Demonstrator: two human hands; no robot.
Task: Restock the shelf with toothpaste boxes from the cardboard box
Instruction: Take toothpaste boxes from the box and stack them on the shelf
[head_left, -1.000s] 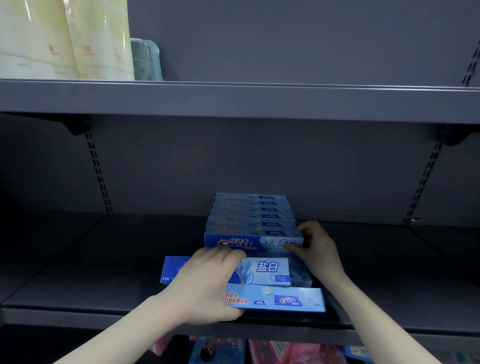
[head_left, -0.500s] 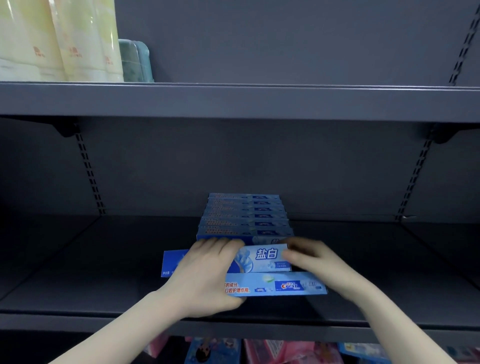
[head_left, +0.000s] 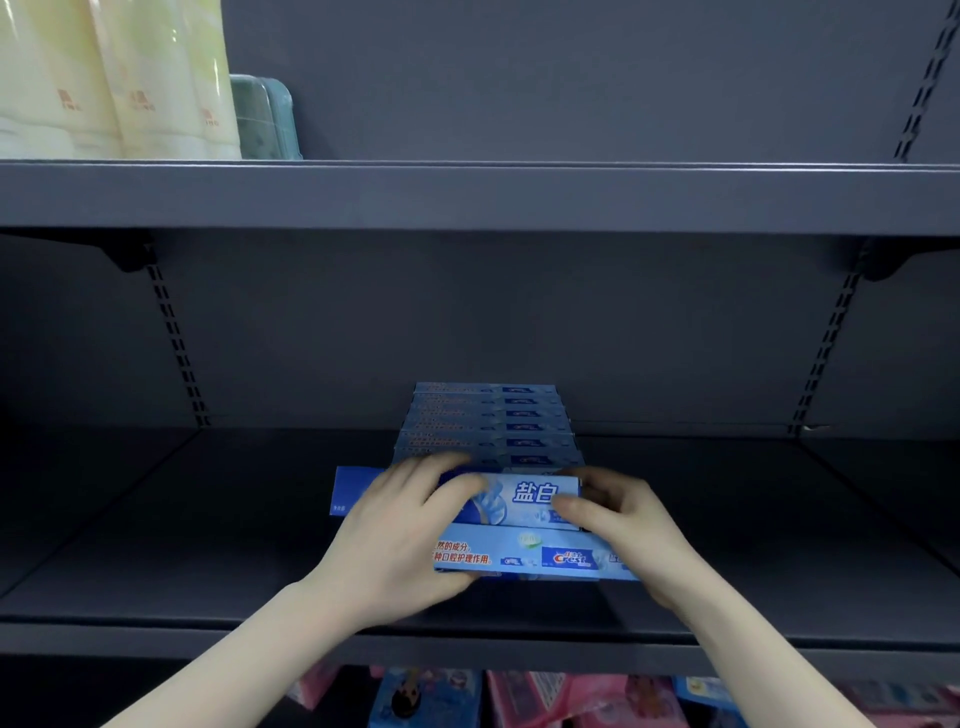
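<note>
Both hands (head_left: 400, 540) (head_left: 623, 525) hold toothpaste boxes (head_left: 530, 501) mid-shelf (head_left: 156, 545), open shelf either side.

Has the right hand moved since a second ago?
Yes. The right hand has left the right end of the row of boxes at the back and come toward the shelf's front edge, onto the nearer toothpaste box.
</note>
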